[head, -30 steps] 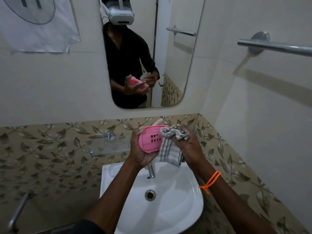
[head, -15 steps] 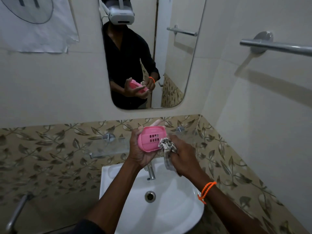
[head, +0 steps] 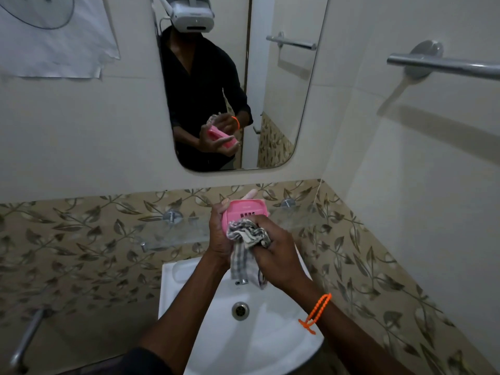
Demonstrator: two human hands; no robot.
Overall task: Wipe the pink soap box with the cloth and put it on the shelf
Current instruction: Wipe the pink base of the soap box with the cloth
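Observation:
The pink soap box point(head: 244, 211) is held above the sink, its slotted face turned toward me. My left hand point(head: 218, 239) grips it from the left and behind, fingertips showing over its top edge. My right hand point(head: 276, 255) clutches a bunched grey checked cloth point(head: 247, 235) and presses it against the lower front of the box; a tail of cloth hangs down over the tap. A glass shelf point(head: 173, 235) is fixed to the leaf-patterned tiles just behind my hands.
A white sink point(head: 270, 342) lies below my arms, with the tap mostly hidden by the cloth. A mirror point(head: 270, 104) hangs on the wall ahead. A chrome towel bar point(head: 443, 64) juts from the right wall. A metal handle point(head: 24, 342) shows at lower left.
My right hand has moved the cloth from the box's right side to its lower front, and the cloth is more bunched. The box has tilted a little; my left hand keeps its hold.

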